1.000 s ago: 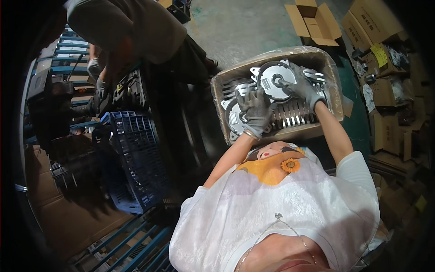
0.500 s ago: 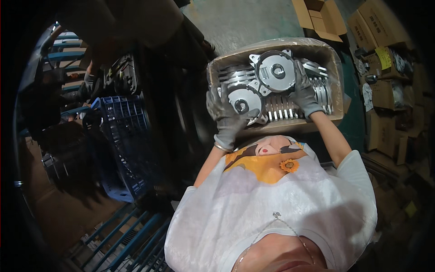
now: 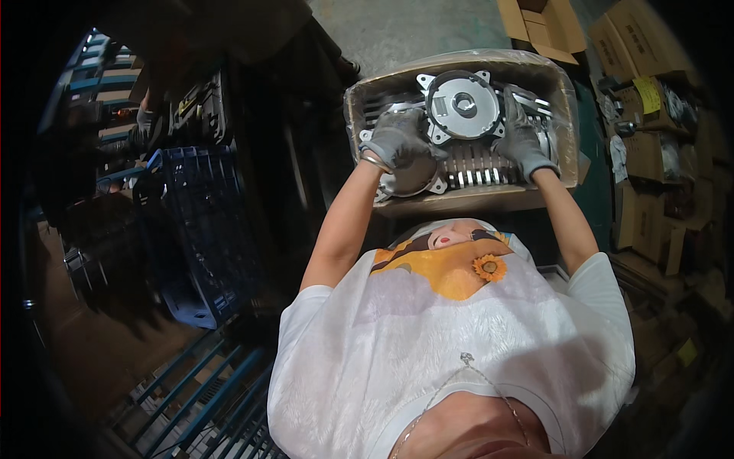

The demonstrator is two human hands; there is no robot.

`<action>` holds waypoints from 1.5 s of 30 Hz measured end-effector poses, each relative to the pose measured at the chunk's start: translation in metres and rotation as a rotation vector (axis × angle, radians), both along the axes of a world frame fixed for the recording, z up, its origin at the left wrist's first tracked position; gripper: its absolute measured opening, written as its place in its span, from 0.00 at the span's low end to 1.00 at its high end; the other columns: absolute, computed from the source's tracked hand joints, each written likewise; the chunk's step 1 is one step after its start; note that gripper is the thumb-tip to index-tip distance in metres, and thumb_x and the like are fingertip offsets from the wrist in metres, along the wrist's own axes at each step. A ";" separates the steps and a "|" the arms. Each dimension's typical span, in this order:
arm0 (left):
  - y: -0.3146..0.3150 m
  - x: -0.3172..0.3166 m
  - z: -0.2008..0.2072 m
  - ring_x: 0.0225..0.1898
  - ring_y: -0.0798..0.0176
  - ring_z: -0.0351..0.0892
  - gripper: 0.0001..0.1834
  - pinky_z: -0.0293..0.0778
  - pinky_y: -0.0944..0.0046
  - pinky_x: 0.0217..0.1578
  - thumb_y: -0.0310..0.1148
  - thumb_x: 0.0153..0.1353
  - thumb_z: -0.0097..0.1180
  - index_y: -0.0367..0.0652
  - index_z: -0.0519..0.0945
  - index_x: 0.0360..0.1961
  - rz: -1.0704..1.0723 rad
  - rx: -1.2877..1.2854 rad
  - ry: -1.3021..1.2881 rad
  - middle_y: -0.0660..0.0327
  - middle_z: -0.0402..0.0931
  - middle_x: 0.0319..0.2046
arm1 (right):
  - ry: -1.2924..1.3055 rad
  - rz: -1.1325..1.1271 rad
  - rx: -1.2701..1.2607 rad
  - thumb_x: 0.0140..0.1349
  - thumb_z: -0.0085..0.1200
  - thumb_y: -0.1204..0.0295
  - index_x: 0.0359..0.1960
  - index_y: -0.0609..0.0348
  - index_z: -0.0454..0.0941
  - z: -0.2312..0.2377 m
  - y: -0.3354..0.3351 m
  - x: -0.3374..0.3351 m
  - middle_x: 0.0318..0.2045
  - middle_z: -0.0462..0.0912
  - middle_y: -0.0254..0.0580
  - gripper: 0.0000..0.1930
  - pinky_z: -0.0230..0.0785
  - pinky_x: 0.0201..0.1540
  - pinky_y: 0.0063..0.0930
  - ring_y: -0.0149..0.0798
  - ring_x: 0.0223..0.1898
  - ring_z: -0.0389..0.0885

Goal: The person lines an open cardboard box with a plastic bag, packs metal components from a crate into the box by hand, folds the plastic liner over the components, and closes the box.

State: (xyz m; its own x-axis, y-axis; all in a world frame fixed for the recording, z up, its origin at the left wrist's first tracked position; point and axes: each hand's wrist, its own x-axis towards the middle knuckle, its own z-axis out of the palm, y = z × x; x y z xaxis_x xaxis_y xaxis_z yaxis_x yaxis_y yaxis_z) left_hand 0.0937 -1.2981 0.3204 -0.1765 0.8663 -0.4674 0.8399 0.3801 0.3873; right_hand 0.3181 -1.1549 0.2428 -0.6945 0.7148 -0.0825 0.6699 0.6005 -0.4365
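Observation:
A round silver metal cover with mounting ears and a central hub (image 3: pixel 463 105) lies on top of the stacked parts in a plastic-lined cardboard box (image 3: pixel 489 200). A second round metal cover (image 3: pixel 410 180) lies nearer and to the left, partly hidden by my left hand (image 3: pixel 399 139). That grey-gloved hand rests over it, its fingers reaching to the left side of the far cover; they look extended, not wrapped around anything. My right hand (image 3: pixel 523 139), also grey-gloved, lies with fingers stretched forward beside the far cover's right edge.
Rows of silver parts (image 3: pixel 475 170) stand on edge in the box. A blue plastic crate (image 3: pixel 200 229) is at the left, near blue metal bars (image 3: pixel 200 409). Open and closed cartons (image 3: pixel 646 161) line the right side; another open carton (image 3: pixel 547 30) stands beyond the box.
My left hand has slid away from me and rightward, from the near cover's left edge to over its top. My right hand stays beside the far cover. The view has shifted slightly.

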 end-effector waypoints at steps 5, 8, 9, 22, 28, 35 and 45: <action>-0.006 -0.009 -0.015 0.57 0.47 0.70 0.53 0.65 0.56 0.56 0.65 0.30 0.70 0.44 0.71 0.56 0.004 -0.052 -0.054 0.49 0.73 0.53 | -0.277 0.106 -0.008 0.43 0.65 0.68 0.71 0.49 0.37 0.012 0.007 -0.006 0.55 0.72 0.57 0.57 0.65 0.59 0.41 0.53 0.58 0.70; -0.012 -0.004 -0.020 0.52 0.49 0.74 0.48 0.68 0.58 0.53 0.58 0.32 0.73 0.42 0.73 0.54 0.015 0.060 -0.063 0.50 0.76 0.49 | -0.310 0.045 -0.084 0.46 0.60 0.71 0.71 0.49 0.39 0.014 0.012 -0.010 0.43 0.80 0.59 0.52 0.73 0.48 0.42 0.55 0.45 0.80; -0.013 -0.001 -0.020 0.51 0.50 0.75 0.47 0.69 0.58 0.52 0.55 0.32 0.74 0.40 0.74 0.53 0.028 0.084 -0.084 0.51 0.78 0.47 | -0.285 0.023 -0.106 0.47 0.58 0.72 0.71 0.50 0.40 0.014 0.008 -0.012 0.41 0.80 0.59 0.50 0.75 0.45 0.42 0.56 0.42 0.81; -0.035 -0.013 0.009 0.63 0.51 0.63 0.60 0.61 0.61 0.62 0.44 0.32 0.78 0.39 0.57 0.67 0.285 0.290 -0.211 0.46 0.64 0.60 | 0.447 -0.125 -0.725 0.56 0.62 0.62 0.57 0.63 0.66 0.000 0.032 -0.042 0.43 0.76 0.47 0.30 0.71 0.46 0.30 0.38 0.48 0.74; -0.091 -0.005 0.012 0.60 0.53 0.66 0.56 0.68 0.59 0.57 0.34 0.42 0.74 0.43 0.50 0.69 0.520 0.511 -0.629 0.48 0.56 0.65 | 0.302 -0.085 -0.372 0.57 0.56 0.63 0.53 0.64 0.74 0.023 0.021 -0.045 0.47 0.79 0.52 0.25 0.67 0.51 0.35 0.48 0.46 0.77; -0.198 -0.047 0.068 0.67 0.46 0.54 0.56 0.50 0.55 0.67 0.56 0.42 0.68 0.37 0.57 0.66 0.585 0.555 -0.065 0.44 0.58 0.64 | 0.197 0.094 -0.660 0.60 0.54 0.73 0.58 0.68 0.67 -0.004 0.060 -0.048 0.51 0.76 0.42 0.24 0.66 0.48 0.26 0.33 0.46 0.73; -0.547 -0.242 0.099 0.64 0.51 0.62 0.40 0.60 0.56 0.63 0.43 0.50 0.68 0.40 0.65 0.62 1.401 1.214 -0.076 0.47 0.64 0.61 | 0.594 0.183 -0.736 0.60 0.43 0.85 0.63 0.67 0.62 0.120 -0.105 -0.249 0.63 0.65 0.46 0.27 0.61 0.63 0.29 0.39 0.63 0.65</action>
